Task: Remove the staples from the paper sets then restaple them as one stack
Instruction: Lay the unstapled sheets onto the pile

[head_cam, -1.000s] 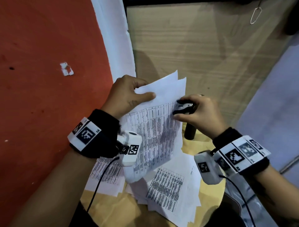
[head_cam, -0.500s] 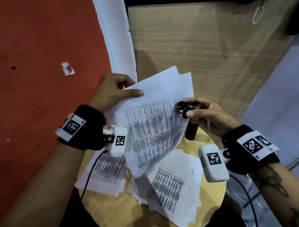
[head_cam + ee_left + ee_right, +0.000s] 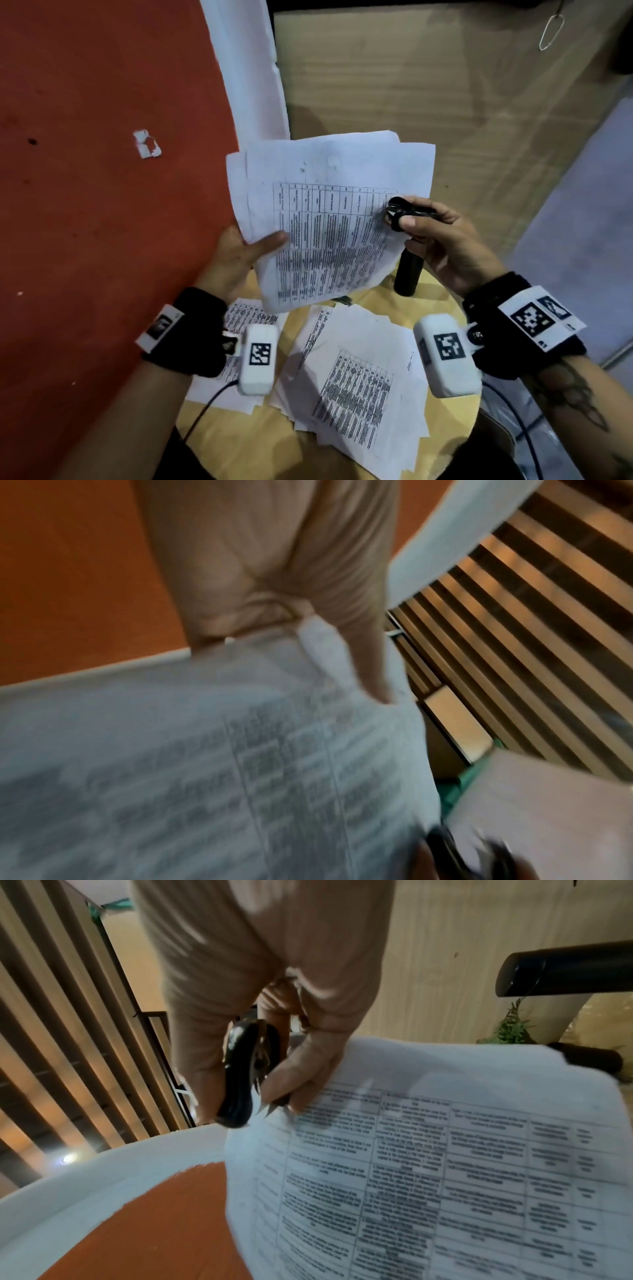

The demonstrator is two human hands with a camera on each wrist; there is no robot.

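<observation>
My left hand (image 3: 255, 247) holds a set of printed sheets (image 3: 329, 212) up above the table, with the thumb (image 3: 274, 238) lying across the lower left edge. The fingers behind the sheets are hidden. My right hand (image 3: 416, 214) pinches a black staple remover (image 3: 402, 210) between thumb and index finger at the right edge of that set. In the right wrist view the staple remover's (image 3: 243, 1077) metal teeth point at the corner of the sheets (image 3: 445, 1177). The left wrist view is blurred; it shows my thumb (image 3: 366, 664) on the paper (image 3: 205, 764).
More printed sheets (image 3: 356, 377) lie fanned on the round wooden table (image 3: 239, 445), some under my left wrist (image 3: 239, 317). A black cylinder (image 3: 407, 270) stands at the table's far edge below my right hand. Red surface to the left, wooden panel ahead.
The held set has risen and turned more flat-on to me. My left hand slid from the top corner down to the lower left edge. The right hand with the remover moved right.
</observation>
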